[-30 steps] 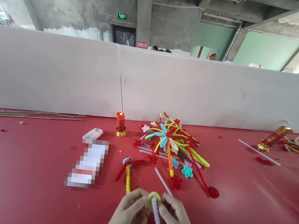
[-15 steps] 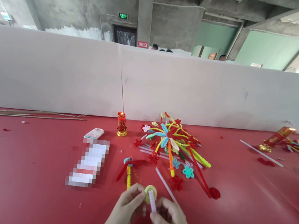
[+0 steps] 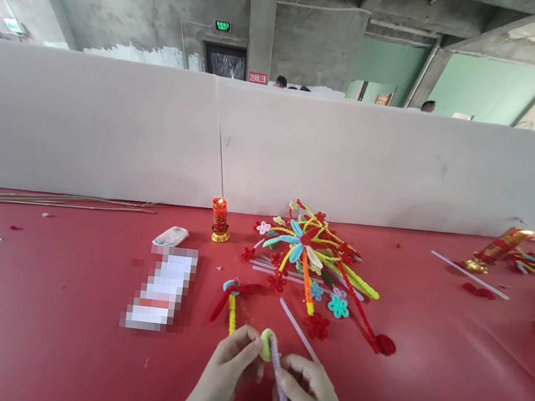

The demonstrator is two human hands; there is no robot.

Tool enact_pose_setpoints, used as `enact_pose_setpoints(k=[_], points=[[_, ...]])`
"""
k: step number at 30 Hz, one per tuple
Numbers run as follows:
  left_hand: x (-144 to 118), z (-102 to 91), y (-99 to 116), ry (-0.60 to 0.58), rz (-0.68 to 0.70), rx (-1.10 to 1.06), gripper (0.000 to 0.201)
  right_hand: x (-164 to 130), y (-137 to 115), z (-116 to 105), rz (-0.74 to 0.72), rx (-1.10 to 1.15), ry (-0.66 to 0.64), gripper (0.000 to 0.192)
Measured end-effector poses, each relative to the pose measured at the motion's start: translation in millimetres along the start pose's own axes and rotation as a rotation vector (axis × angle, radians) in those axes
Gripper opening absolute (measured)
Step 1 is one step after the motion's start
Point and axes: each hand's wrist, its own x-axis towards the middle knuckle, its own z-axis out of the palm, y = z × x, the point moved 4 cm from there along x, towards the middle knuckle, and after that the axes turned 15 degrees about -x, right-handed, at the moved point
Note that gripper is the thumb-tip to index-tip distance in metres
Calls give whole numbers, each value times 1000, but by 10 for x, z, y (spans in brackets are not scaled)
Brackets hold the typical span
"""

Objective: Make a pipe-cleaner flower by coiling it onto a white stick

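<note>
1. Broadly, we see a red tabletop spreading under the flower heap and well out to both sides of it.
2. Behind the heap we find a white partition standing along the table's far side.
3. In the heap itself we make out fuzzy stems and petals in red, yellow, blue and orange, lying loosely across one another.
4. In front of the heap, the left hand pinches the edge of a yellow-green disc between thumb and forefinger.
5. Also in front of the heap, we see the right hand with thumb and fingers closed on a lilac rod.
6. Left of the heap and a little nearer to us lies a white item, pixelated, so we cannot tell what it is.
7. Well to the right of the heap, a red and gold candle appears tilted; just left of the heap a shorter red candle stands upright.
8. From the heap's front, a pale straw runs toward the right hand.
9. Smallest, the disc sits between the hands, before the heap; the rod's upper end meets it, though we cannot tell whether they are joined.
</note>
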Motion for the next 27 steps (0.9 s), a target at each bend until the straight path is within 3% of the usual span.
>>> enact_pose_setpoints(k=[5,13,19,23,27], points=[[11,4,5,-63,69,124,16,13,-1,1,20,51,12,44],[-42,2,129,-7,453,664,13,40,70,86,49,296,-91,40],[-98,34,212,-135,648,958,25,55,144,140,123,504,-148,41],[-121,33,221,-196,688,1030,29,69,223,165,139,488,-146,40],[-125,54,240,-186,664,978,28,77,271,191,153,472,-160,37]])
